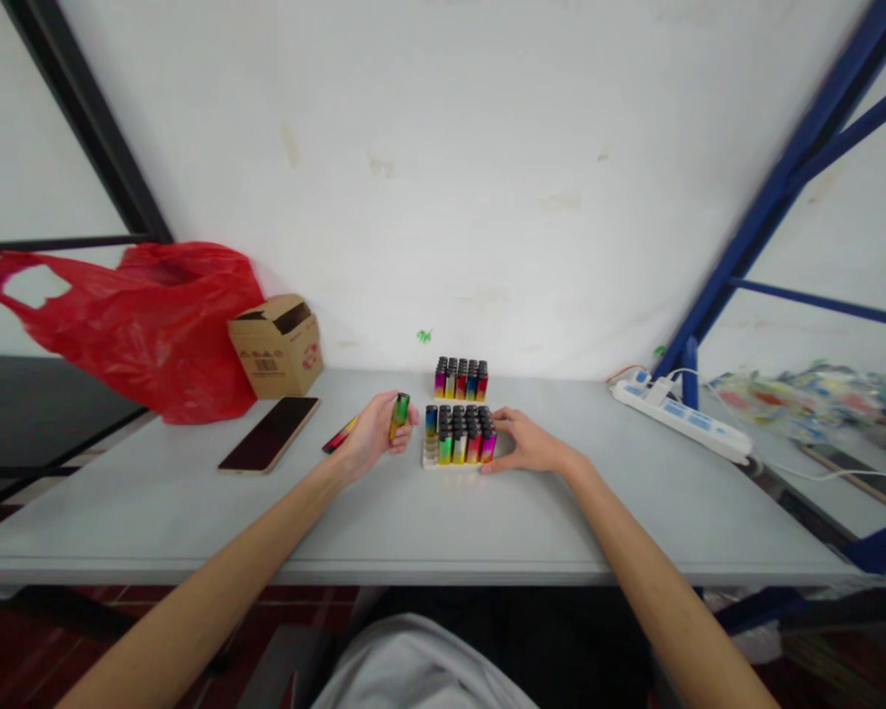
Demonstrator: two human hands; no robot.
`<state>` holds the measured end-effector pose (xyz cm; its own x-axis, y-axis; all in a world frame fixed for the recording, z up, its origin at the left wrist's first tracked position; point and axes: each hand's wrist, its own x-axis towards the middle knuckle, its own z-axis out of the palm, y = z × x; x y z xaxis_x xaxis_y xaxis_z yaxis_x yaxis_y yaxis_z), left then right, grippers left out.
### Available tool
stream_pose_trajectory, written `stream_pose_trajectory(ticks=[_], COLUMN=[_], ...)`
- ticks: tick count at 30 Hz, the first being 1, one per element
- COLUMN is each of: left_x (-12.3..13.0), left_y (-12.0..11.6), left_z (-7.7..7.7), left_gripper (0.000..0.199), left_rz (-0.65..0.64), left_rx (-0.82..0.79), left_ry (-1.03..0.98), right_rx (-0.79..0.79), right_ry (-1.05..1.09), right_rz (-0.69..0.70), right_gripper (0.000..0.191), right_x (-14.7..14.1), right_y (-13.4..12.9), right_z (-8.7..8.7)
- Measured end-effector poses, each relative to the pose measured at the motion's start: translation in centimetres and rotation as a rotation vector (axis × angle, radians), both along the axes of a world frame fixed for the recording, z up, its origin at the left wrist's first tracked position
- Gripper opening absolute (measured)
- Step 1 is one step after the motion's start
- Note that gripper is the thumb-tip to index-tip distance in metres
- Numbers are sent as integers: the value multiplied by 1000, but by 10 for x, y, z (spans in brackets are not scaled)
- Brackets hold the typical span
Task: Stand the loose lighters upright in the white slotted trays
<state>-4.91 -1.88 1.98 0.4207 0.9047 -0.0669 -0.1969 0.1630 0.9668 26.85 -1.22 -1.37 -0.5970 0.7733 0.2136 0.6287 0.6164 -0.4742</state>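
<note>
A green-and-yellow lighter (400, 415) with a black top is held upright in my left hand (373, 433), fingers wrapped round it. Just left of that hand, a red-and-yellow lighter (340, 435) lies on the table, partly covered by the hand. My right hand (526, 442) grips the right side of a white tray (432, 461) of colourful upright lighters (467, 433), thumb near its front corner. Several slots at the tray's left front hold no lighter. Behind it stands a second group of upright lighters (462, 379).
On the left are a phone (270, 434), a cardboard box (281, 350) with an open top and a red plastic bag (184, 335). A white power strip (680, 418) with cables lies at the right. The grey table (384, 532) meets the wall behind.
</note>
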Motion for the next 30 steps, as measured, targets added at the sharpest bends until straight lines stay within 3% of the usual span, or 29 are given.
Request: stream_pose_trajectory(ticks=[3,13,21,25,30], left_x=[0,3,3,6,3], left_y=[-1,2,1,0,6], left_z=[1,-3,-3,-4,-8], left_gripper=[44,29,33,28,28], left_rz=[-1,48,50,96,277], left_rx=[12,31,14,161,479], left_ry=[6,39,14,28,274], right_rx=[-1,-6,-2,-3,-7], right_ry=[-5,-6,-13,-20,-14], right_rz=[4,5,8,7,5], right_gripper=[76,75,75,77,77], right_x=[0,0,0,0,0], right_y=[0,0,-1,0,0], right_z=[0,0,2,1,1])
